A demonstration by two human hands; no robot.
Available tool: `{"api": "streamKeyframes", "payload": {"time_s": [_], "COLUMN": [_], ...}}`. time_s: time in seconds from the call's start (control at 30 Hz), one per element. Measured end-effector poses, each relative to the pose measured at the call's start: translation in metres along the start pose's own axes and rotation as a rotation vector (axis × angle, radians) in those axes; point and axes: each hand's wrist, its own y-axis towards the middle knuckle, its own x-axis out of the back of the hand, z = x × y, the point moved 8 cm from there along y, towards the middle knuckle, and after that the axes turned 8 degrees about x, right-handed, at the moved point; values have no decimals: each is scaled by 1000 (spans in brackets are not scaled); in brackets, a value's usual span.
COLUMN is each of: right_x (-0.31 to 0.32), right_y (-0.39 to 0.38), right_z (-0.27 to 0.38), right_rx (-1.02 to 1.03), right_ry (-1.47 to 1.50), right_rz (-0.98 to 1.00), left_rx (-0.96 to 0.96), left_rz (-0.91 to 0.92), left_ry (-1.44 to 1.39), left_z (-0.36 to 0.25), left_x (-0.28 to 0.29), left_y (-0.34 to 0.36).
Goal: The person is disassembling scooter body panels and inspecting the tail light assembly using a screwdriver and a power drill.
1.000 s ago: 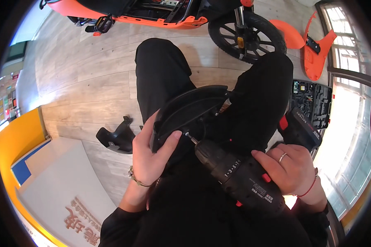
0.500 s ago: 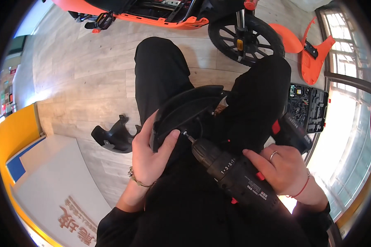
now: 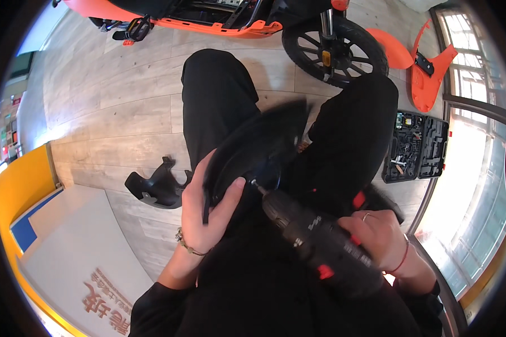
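Note:
My left hand (image 3: 211, 199) grips the lower left edge of a curved black plastic cover (image 3: 247, 143), its thumb on the inner side. The cover is tilted over my lap and blurred. A black cordless drill (image 3: 315, 236) with red accents is in my right hand (image 3: 376, 233), whose fingers are wrapped round its handle. The drill's bit points up and left, its tip at a small screw (image 3: 253, 182) in the cover beside my left thumb. Whether the screw is fully seated cannot be made out.
Another black plastic part (image 3: 160, 182) lies on the floor at left. An open tool case (image 3: 416, 147) is right of my knee. Ahead stands an orange bike with a black front wheel (image 3: 336, 53); an orange panel (image 3: 431, 78) rests near the window. A white board (image 3: 78, 247) is at lower left.
The cover has tilted in my left hand, its upper edge rising. My right hand and the drill have turned and shifted slightly; the bit stays by the screw. More of the tool case shows.

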Motion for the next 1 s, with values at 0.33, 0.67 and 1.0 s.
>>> {"api": "streamKeyframes", "payload": {"time_s": [0.33, 0.67, 1.0], "right_x": [-26, -31, -33], "right_y": [-15, -11, 2], "right_z": [-23, -25, -18], "right_rx": [-391, -448, -434], "right_ry": [497, 541, 542], "right_rz": [178, 212, 187], "left_rx": [-36, 19, 73], "left_rz": [-156, -136, -136], "left_ry": [-59, -71, -130], "left_z": [11, 27, 44], "left_x": [-9, -8, 3], "left_y": [-14, -19, -26]}}
